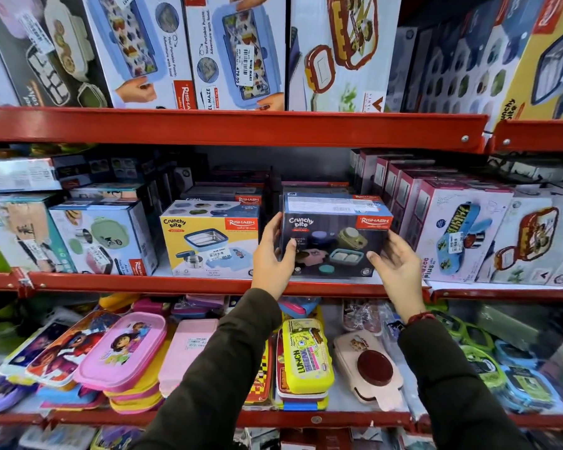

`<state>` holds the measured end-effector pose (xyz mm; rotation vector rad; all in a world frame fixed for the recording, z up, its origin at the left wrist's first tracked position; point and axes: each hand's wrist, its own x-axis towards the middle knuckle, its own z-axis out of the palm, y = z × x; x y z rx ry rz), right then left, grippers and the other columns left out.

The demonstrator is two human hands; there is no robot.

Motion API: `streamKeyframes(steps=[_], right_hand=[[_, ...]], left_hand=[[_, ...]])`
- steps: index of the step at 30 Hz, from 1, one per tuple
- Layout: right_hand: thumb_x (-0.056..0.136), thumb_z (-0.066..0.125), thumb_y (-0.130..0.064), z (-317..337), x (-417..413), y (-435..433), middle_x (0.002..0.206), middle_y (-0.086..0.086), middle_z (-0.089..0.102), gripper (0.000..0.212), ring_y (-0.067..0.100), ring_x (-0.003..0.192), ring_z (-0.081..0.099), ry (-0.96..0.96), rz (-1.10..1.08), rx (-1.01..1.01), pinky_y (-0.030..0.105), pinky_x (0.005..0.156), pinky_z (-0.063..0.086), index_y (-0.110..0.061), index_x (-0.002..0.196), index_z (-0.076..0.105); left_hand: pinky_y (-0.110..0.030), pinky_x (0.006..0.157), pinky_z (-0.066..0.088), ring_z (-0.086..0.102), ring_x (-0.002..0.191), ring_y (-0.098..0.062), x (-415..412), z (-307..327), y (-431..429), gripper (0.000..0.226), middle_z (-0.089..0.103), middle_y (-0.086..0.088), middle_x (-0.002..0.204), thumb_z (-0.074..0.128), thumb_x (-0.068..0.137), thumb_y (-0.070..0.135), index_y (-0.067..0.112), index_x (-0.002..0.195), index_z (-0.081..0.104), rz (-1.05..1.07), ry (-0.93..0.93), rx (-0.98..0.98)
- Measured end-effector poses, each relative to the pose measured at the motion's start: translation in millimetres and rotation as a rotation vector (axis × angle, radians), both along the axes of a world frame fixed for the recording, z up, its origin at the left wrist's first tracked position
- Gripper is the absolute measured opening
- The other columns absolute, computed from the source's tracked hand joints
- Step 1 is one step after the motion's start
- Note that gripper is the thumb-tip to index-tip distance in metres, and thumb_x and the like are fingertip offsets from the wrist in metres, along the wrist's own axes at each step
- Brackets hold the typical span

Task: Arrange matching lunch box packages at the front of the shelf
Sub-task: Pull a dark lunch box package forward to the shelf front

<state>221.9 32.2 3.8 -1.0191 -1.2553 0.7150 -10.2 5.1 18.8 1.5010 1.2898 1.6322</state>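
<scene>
A dark blue "Crunchy bite" lunch box package [333, 241] stands at the front of the middle red shelf [189, 282]. My left hand [273, 254] grips its left side, thumb on the front face. My right hand [398, 269] touches its lower right corner with fingers spread. Just left of it stands a yellow and white "Crunchy bite" package [208, 243], apart from my hands. More packages of the same brand [221, 193] are stacked behind both.
Pink-topped boxes [400, 190] and cartoon lunch box packages [468, 235] crowd the right. A green lunch box package [101, 238] stands to the left. Large boxes fill the top shelf [234, 50]. Loose plastic lunch boxes [121, 349] lie on the lower shelf.
</scene>
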Motion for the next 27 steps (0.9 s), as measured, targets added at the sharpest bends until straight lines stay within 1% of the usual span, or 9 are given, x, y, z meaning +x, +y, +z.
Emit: streamKeyframes(steps=[2, 6, 9, 12, 18, 21, 23, 25, 27], right_hand=[[0.092, 0.067, 0.007, -2, -2, 4, 0.143, 0.012, 0.061, 0.062, 0.018, 0.128, 0.060, -0.004, 0.000, -0.040, 0.033, 0.113, 0.048, -0.008, 0.149, 0.048], [0.095, 0.065, 0.002, -14, -5, 7, 0.139, 0.002, 0.060, 0.060, 0.020, 0.134, 0.056, -0.095, -0.024, -0.088, 0.043, 0.117, 0.045, -0.011, 0.150, 0.048], [0.098, 0.063, -0.001, -19, -10, 6, 0.147, 0.009, 0.058, 0.060, 0.021, 0.135, 0.054, -0.139, -0.036, -0.097, 0.039, 0.114, 0.045, -0.010, 0.154, 0.043], [0.099, 0.062, -0.003, -19, -15, 8, 0.152, 0.012, 0.055, 0.059, 0.016, 0.132, 0.052, -0.161, -0.060, -0.100, 0.032, 0.110, 0.043, -0.009, 0.154, 0.042], [0.100, 0.062, -0.008, -23, -15, 18, 0.154, 0.011, 0.054, 0.057, 0.022, 0.143, 0.050, -0.243, -0.087, -0.096, 0.033, 0.114, 0.042, -0.011, 0.154, 0.043], [0.100, 0.061, -0.008, -22, -16, 14, 0.156, 0.010, 0.051, 0.061, 0.021, 0.143, 0.048, -0.220, -0.073, -0.101, 0.040, 0.119, 0.041, -0.015, 0.156, 0.039], [0.100, 0.062, -0.011, -23, -20, 7, 0.158, 0.008, 0.047, 0.064, 0.019, 0.145, 0.044, -0.184, -0.094, -0.096, 0.039, 0.121, 0.037, -0.020, 0.157, 0.035], [0.099, 0.062, -0.010, -24, -26, -3, 0.154, 0.007, 0.048, 0.056, 0.018, 0.142, 0.045, -0.180, -0.210, -0.010, 0.040, 0.121, 0.037, -0.020, 0.151, 0.044], [0.097, 0.061, -0.003, -27, -35, -15, 0.141, 0.010, 0.052, 0.044, 0.023, 0.133, 0.051, -0.170, -0.323, 0.114, 0.041, 0.116, 0.042, -0.016, 0.139, 0.056]], left_hand=[[-0.042, 0.122, 0.043, 0.050, 0.142, -0.017, 1, -2, 5, 0.065, 0.050, -0.005, 0.156, 0.053, 0.102, -0.001, 0.027, 0.158, 0.033, -0.012, 0.042, -0.024], [-0.043, 0.125, 0.040, 0.049, 0.140, -0.018, 6, -8, 10, 0.066, 0.052, -0.010, 0.155, 0.049, 0.103, -0.004, 0.021, 0.160, 0.027, 0.006, 0.085, -0.107], [-0.035, 0.122, 0.038, 0.049, 0.143, -0.023, 8, -12, 12, 0.065, 0.052, -0.011, 0.155, 0.047, 0.104, -0.002, 0.020, 0.162, 0.025, 0.046, 0.106, -0.141], [-0.041, 0.125, 0.038, 0.047, 0.147, -0.025, 6, -13, 16, 0.063, 0.050, -0.011, 0.157, 0.047, 0.105, 0.001, 0.020, 0.162, 0.025, 0.062, 0.128, -0.143], [-0.044, 0.126, 0.037, 0.046, 0.148, -0.027, 5, -15, 23, 0.062, 0.049, -0.013, 0.159, 0.046, 0.106, 0.003, 0.018, 0.162, 0.025, 0.072, 0.141, -0.166], [-0.047, 0.127, 0.035, 0.042, 0.151, -0.027, 5, -19, 24, 0.063, 0.045, -0.011, 0.162, 0.047, 0.106, 0.005, 0.018, 0.163, 0.022, 0.078, 0.136, -0.172], [-0.040, 0.129, 0.030, 0.037, 0.154, -0.026, 8, -20, 16, 0.063, 0.040, -0.010, 0.164, 0.049, 0.107, 0.007, 0.016, 0.163, 0.021, 0.094, 0.098, -0.178], [-0.031, 0.127, 0.024, 0.034, 0.154, -0.023, 10, -22, 2, 0.063, 0.036, -0.008, 0.166, 0.051, 0.106, 0.010, 0.016, 0.162, 0.022, 0.130, 0.038, -0.166], [-0.040, 0.129, 0.027, 0.036, 0.151, -0.021, 9, -27, -17, 0.060, 0.038, -0.003, 0.162, 0.053, 0.105, 0.012, 0.020, 0.159, 0.028, 0.153, -0.012, -0.118]])
